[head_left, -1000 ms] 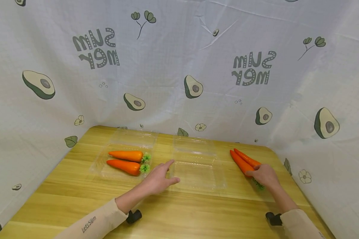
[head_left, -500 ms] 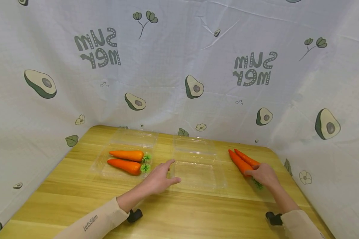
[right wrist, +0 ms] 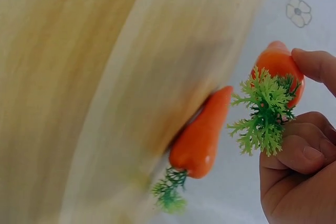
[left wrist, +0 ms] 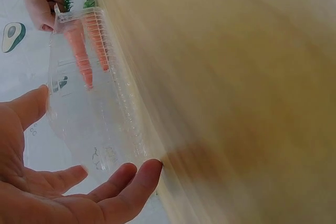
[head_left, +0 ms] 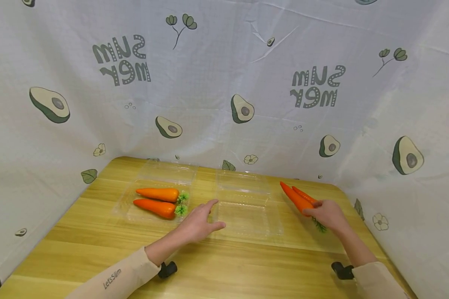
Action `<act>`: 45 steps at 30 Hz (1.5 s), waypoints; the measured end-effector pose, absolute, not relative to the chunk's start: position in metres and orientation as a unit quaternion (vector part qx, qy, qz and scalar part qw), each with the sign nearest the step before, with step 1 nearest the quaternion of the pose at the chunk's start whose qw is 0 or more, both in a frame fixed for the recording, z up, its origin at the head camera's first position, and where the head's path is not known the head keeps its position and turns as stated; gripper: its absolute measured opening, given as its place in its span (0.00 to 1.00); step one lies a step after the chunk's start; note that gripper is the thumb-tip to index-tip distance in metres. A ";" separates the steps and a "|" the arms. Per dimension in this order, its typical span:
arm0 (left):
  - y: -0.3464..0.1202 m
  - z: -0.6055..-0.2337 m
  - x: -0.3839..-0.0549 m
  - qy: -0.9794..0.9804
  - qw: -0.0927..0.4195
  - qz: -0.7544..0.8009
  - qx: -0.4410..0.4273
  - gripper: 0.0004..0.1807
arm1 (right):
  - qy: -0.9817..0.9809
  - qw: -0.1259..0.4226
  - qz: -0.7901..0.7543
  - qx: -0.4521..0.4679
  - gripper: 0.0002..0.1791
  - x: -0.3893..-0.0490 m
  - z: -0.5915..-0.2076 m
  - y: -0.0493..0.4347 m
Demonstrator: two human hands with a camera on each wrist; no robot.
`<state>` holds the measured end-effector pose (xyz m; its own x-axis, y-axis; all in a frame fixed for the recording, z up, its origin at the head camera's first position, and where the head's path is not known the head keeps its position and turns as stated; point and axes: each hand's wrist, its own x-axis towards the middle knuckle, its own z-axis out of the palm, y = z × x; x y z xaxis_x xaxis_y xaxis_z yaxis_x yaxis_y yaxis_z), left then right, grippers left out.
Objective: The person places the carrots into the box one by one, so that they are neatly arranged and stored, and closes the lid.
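Observation:
My right hand (head_left: 327, 215) pinches a carrot (head_left: 294, 198) near its leafy end. The right wrist view shows that carrot (right wrist: 278, 66) raised off the table, its green top (right wrist: 265, 108) toward the camera. Another carrot (right wrist: 202, 135) lies on the table beside it. My left hand (head_left: 199, 224) is at the left side of a clear plastic box (head_left: 243, 218), fingers spread and relaxed. In the left wrist view the left fingertips (left wrist: 152, 169) are right by the box's wall. The box stands with its lid (head_left: 243, 180) folded back and nothing inside.
To the left, a second clear box (head_left: 134, 214) with its lid back holds two carrots (head_left: 157, 194), leaf ends pointing right. The wooden table (head_left: 239, 265) ends against a white printed curtain (head_left: 209, 83) at the back and sides.
My right hand has lifted one carrot off the table and shifted it slightly left and away from the other carrot. The left hand has stayed in place.

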<state>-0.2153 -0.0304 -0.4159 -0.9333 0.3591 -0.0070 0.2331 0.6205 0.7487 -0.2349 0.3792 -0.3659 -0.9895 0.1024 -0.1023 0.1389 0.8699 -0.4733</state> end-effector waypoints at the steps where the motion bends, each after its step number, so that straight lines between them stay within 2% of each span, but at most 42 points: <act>1: -0.030 -0.416 -0.215 0.897 0.078 0.402 0.165 0.44 | 0.967 0.036 -0.243 0.060 0.37 -0.235 -0.365 0.378; 26: -0.028 -0.415 -0.215 0.906 0.065 0.385 0.164 0.44 | 0.977 0.029 -0.211 0.003 0.36 -0.230 -0.333 0.345; 45: -0.028 -0.415 -0.214 0.910 0.067 0.374 0.167 0.43 | 0.973 0.051 -0.220 -0.050 0.35 -0.234 -0.321 0.321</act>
<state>-0.2139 -0.0276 -0.4146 -0.9354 0.3537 0.0036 0.2542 0.6651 0.7022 -0.2345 0.3212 -0.3210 -0.9898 -0.1193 -0.0781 -0.0741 0.8984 -0.4329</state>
